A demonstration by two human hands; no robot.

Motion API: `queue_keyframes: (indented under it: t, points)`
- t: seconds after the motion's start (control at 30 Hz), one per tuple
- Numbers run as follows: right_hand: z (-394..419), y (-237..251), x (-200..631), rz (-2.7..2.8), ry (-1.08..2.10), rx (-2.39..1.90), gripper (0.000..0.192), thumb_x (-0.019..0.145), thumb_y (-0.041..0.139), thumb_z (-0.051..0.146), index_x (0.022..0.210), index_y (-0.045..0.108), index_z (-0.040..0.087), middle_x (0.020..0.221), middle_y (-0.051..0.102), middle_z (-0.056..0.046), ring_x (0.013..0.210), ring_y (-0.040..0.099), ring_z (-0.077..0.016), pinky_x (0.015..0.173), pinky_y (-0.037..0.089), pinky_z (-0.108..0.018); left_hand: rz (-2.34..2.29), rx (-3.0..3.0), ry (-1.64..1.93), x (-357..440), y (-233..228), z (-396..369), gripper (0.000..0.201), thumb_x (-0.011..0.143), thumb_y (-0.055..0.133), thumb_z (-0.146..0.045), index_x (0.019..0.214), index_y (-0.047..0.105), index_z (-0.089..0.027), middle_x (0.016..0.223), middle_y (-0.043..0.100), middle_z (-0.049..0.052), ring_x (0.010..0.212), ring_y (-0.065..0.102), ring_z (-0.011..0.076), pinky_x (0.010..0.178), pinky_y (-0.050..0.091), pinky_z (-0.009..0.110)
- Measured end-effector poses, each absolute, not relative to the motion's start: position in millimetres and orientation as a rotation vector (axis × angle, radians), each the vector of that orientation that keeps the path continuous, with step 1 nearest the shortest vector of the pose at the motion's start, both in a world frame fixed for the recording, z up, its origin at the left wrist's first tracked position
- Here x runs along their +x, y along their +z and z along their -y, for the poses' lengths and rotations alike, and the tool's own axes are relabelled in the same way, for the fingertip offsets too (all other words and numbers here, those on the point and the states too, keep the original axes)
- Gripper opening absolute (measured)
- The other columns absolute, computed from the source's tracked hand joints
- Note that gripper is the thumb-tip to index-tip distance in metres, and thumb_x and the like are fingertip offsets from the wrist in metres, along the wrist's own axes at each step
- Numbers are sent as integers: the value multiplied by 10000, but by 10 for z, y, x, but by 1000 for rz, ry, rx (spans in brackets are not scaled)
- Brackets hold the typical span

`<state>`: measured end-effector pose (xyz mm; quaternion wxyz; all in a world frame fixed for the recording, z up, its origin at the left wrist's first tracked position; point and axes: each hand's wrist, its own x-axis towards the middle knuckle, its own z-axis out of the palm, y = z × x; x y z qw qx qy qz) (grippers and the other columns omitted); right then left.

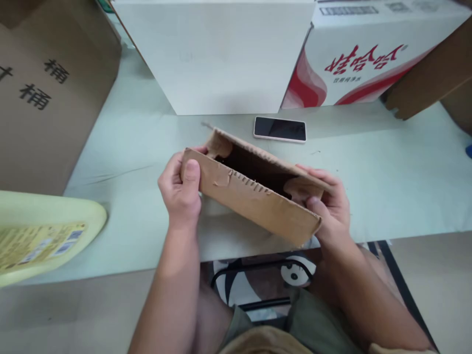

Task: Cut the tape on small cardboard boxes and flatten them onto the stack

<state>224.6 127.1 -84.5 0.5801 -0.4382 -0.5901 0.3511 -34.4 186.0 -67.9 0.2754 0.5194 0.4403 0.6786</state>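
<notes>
A small, worn brown corrugated-cardboard box (254, 196), its open top showing a dark interior, is held just above the near edge of the pale green table (387, 187), tilted with its right end lower. The left hand (180, 189) clamps the left end, thumb pressed flat on the front wall; the right hand (330, 206) pinches the right end flap between thumb and fingers. Because the torn, softened cardboard may buckle or tear under this end-grip, the box could plausibly slip off the edge; a black smartphone (280, 129) lies well behind.
</notes>
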Motion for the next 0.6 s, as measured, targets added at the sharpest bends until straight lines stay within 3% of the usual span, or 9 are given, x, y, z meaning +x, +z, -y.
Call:
queue_keyframes:
  t: [0.07, 0.23, 0.33, 0.4, 0.5, 0.6]
  points:
    - [-1248, -884, 2262, 1387, 765, -956, 305, 975, 678, 522, 1201, 644, 321, 1345, 692, -73, 1277, 665, -283, 1032, 575, -472, -1175, 1368, 1815, -303, -695, -1874, 296, 948, 723, -537, 998, 823, -262, 1015, 785, 48, 909, 720, 190, 809, 579, 319]
    - [-1238, -961, 2285, 1389, 755, -881, 350, 969, 569, 632, 1112, 622, 318, 1317, 679, -81, 1195, 684, -306, 972, 585, -524, -1070, 1485, 1784, -317, -684, -1934, 270, 909, 786, -470, 1147, 809, -346, 1228, 771, 35, 1138, 717, 240, 1089, 556, 445]
    - [-1232, -1013, 2286, 1423, 747, -888, 297, 985, 561, 584, 1126, 613, 328, 1356, 660, -76, 1238, 667, -308, 1021, 564, -555, -1122, 1581, 1622, -379, -614, -1959, 248, 883, 800, -504, 995, 864, -292, 1365, 724, 68, 1297, 652, 324, 1236, 449, 563]
    - [-1235, -1067, 2292, 1443, 741, -850, 280, 994, 565, 549, 1195, 614, 360, 1408, 640, -60, 1292, 643, -304, 1064, 545, -555, -1155, 1593, 1550, -414, -576, -1974, 268, 861, 807, -524, 911, 879, -271, 1332, 742, 81, 1310, 627, 358, 1264, 402, 603]
    - [-1253, -1173, 2331, 1357, 700, -861, 455, 962, 574, 621, 1369, 547, 420, 1448, 617, -56, 1268, 653, -296, 1029, 569, -501, -1179, 1557, 1561, -486, -575, -2017, 234, 835, 798, -486, 893, 883, -277, 1244, 793, 54, 1277, 636, 361, 1245, 402, 612]
    - [-1269, -1262, 2408, 1218, 701, -1055, 492, 979, 556, 624, 1380, 580, 341, 1356, 666, -84, 1144, 703, -263, 976, 589, -443, -1219, 1394, 1671, -635, -634, -2087, 209, 724, 804, -403, 842, 869, -244, 1137, 832, 29, 1273, 636, 356, 1241, 392, 588]
